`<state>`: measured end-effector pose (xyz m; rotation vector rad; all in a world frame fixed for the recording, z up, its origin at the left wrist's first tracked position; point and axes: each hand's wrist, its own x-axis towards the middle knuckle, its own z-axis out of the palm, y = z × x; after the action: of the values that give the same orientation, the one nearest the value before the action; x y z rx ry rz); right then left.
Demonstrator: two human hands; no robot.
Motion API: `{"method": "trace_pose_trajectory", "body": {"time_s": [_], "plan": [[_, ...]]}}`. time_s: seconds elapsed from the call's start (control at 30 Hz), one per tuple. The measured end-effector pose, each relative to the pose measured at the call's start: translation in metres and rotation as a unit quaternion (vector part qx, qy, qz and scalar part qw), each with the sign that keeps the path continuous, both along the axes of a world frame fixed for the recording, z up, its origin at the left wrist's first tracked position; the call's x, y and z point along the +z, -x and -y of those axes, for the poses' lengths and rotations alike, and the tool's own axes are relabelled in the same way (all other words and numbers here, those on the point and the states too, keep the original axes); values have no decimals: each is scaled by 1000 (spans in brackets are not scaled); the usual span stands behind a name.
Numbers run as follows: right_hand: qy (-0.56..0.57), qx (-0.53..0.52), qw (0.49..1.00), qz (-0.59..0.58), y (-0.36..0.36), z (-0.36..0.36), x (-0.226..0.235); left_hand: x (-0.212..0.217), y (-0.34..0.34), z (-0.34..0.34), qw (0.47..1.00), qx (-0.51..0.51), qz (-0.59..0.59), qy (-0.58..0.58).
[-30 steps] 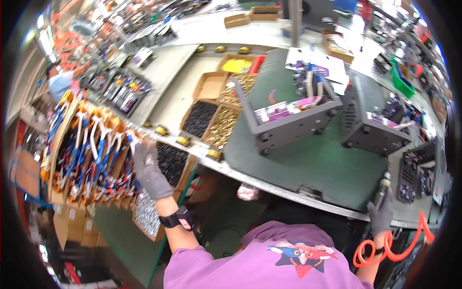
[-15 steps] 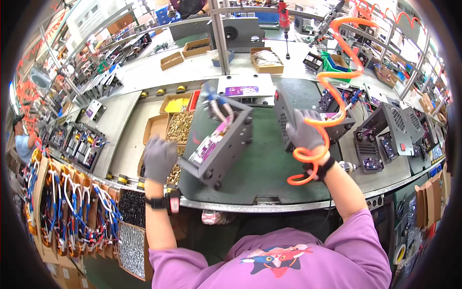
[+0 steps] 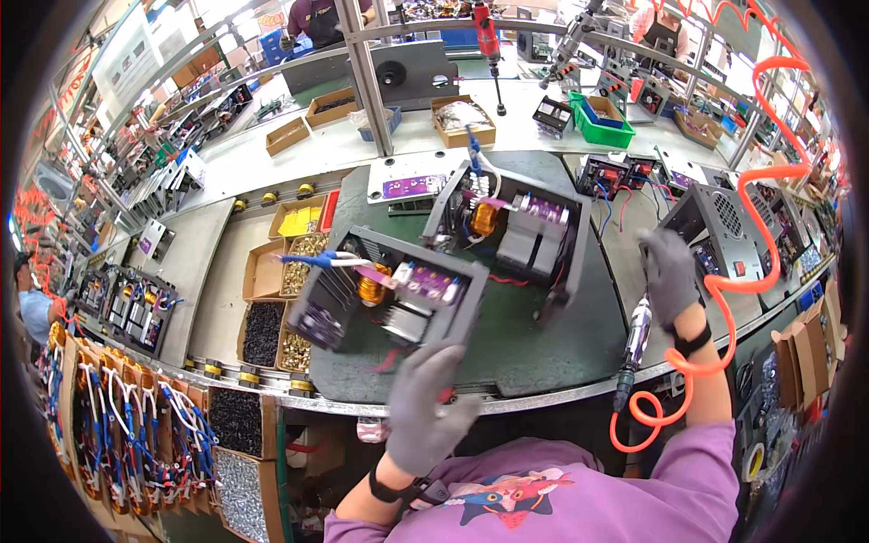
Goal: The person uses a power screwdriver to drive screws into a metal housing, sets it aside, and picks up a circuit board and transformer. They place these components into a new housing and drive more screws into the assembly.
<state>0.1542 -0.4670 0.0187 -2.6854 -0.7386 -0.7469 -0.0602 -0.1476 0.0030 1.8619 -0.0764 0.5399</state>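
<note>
My left hand, in a grey glove, is at the bench's near edge with fingers and thumb spread. Just beyond its fingertips is a dark metal case, tilted, its open side showing a copper coil, purple boards and blue-tipped cables. A second such case lies farther back to the right, also open side up. My gloved right hand is right of both cases, blurred, its fingers partly hidden. Close beside its palm is a pneumatic screwdriver, near an orange coiled hose; I cannot tell whether the hand touches it.
Left of the cases stand cardboard bins of brass fasteners and black screws. Cable bundles hang at lower left. A red screwdriver hangs above the back. More grey cases stand at right. A metal post rises behind.
Both cases have turned to show their insides. My left hand has moved right and nearer to me; my right hand has moved right, off the right-hand case. The head view has shifted.
</note>
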Motion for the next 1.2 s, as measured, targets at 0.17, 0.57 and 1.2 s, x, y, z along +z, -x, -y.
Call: {"method": "trace_pose_trajectory", "body": {"time_s": [0.17, 0.57, 1.2], "plan": [[210, 157, 955, -142, 62, 3, -30, -10, -26, 16, 953, -240, -55, 177], [191, 122, 970, -93, 92, 25, -57, -54, -5, -194, 917, 351, -176, -68], [-343, 158, 869, -321, 89, -1, 13, -131, -25, -281, 893, 299, -228, 247]]}}
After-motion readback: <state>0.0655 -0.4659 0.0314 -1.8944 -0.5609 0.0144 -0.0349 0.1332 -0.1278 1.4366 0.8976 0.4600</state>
